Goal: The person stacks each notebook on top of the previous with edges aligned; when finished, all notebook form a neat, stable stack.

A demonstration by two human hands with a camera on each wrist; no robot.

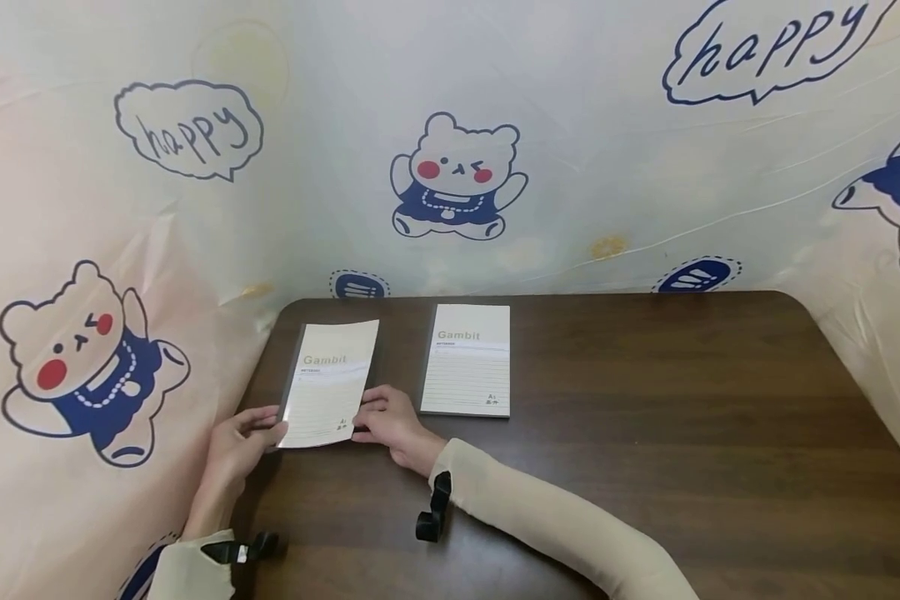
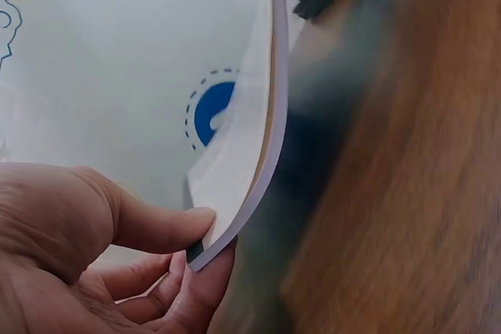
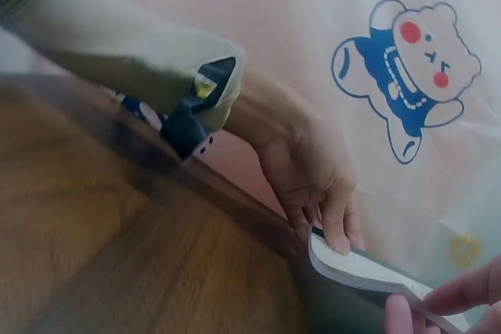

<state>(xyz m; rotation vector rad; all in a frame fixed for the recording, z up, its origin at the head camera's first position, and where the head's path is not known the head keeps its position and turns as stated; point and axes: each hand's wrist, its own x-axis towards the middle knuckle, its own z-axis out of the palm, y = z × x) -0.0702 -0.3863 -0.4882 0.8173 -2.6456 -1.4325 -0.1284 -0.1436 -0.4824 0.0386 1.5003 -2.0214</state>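
A white notebook (image 1: 328,387) with a dark spine and "Gambit" on its cover is held at the left of the table, bowed and lifted at its near end. My left hand (image 1: 242,442) pinches its lower left corner, thumb on the cover and fingers beneath, as the left wrist view also shows. On the opposite edge, my right hand (image 1: 393,423) grips the notebook near its lower right corner. To the right, a second matching notebook (image 1: 467,358) lies flat on the table. In the right wrist view the held notebook (image 3: 364,271) appears edge-on between both hands.
The dark brown wooden table (image 1: 645,417) has rounded far corners. A pale curtain (image 1: 330,167) printed with bears and "happy" bubbles hangs behind it and along both sides. Black camera straps (image 1: 435,507) sit at both wrists, over beige sleeves.
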